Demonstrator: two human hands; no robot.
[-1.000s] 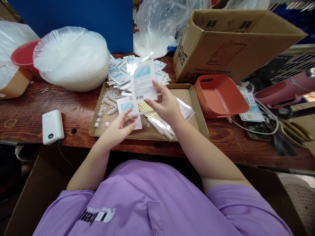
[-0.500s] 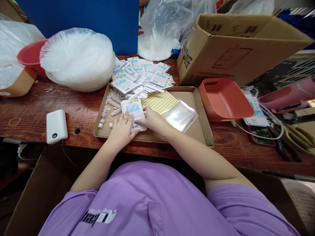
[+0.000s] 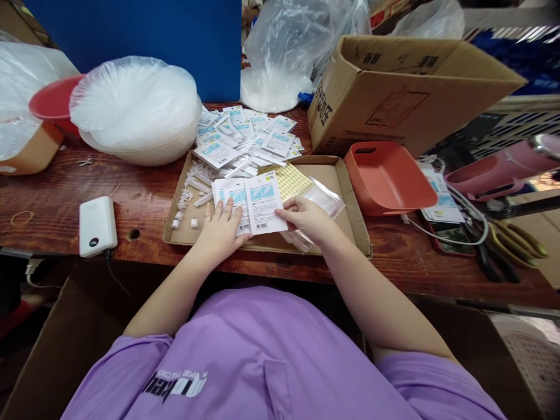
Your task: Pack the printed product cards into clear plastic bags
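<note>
My left hand (image 3: 220, 230) lies with spread fingers on a stack of printed cards (image 3: 235, 192) at the front of a shallow cardboard tray (image 3: 356, 219). Between thumb and fingers, my right hand (image 3: 306, 217) pinches the edge of one white-and-blue card (image 3: 265, 201), which partly overlaps the stack. Under and beside my right hand are clear plastic sleeves (image 3: 326, 198). A yellow sticker sheet (image 3: 286, 179) rests behind the cards. Small white plastic pieces (image 3: 181, 207) and clear tubes (image 3: 202, 181) fill the tray's left side.
Packed cards (image 3: 245, 137) are heaped behind the tray. An orange bin (image 3: 389, 181) and a large carton (image 3: 406, 111) stand at right, a bag-filled bowl (image 3: 135, 111) at left. A white power bank (image 3: 98, 226) with a cable lies near the front edge, pliers (image 3: 494, 262) far right.
My right hand has drawn one card rightward off the stack. My left hand has stayed on the stack. The clear sleeves have shifted toward the tray's front.
</note>
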